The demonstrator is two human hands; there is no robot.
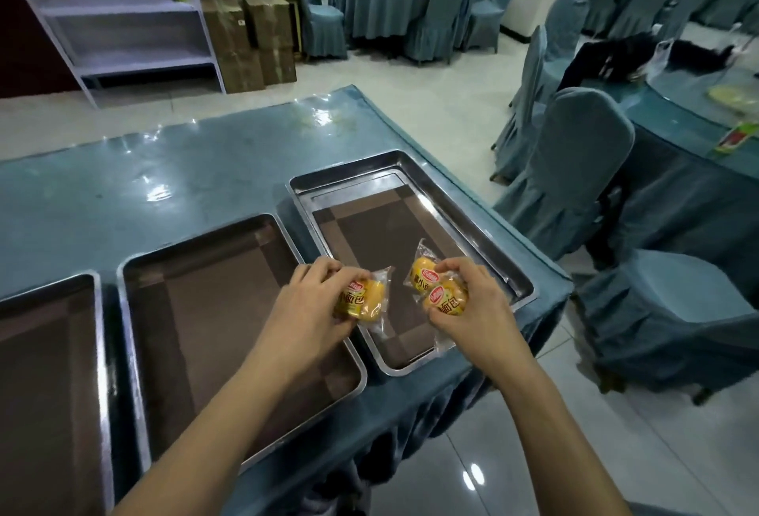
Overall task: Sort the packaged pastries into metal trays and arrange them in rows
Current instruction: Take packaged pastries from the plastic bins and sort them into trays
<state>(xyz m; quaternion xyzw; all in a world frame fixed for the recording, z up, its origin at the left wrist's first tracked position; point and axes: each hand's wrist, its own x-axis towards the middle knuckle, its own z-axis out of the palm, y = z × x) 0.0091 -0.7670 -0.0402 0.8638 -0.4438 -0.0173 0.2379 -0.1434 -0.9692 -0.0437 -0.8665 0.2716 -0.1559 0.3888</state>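
Three metal trays with brown liners lie side by side on the blue-covered table: a left tray, a middle tray and a right tray. My left hand grips one yellow packaged pastry over the near left edge of the right tray. My right hand holds a second packaged pastry over the tray's near end. A third packaged pastry lies just beyond it, touching it, under my right fingertips.
The table stretches away behind the trays under a glossy cover. Blue-covered chairs stand close on the right, with more dining tables behind. A white shelf unit and cardboard boxes stand at the far left.
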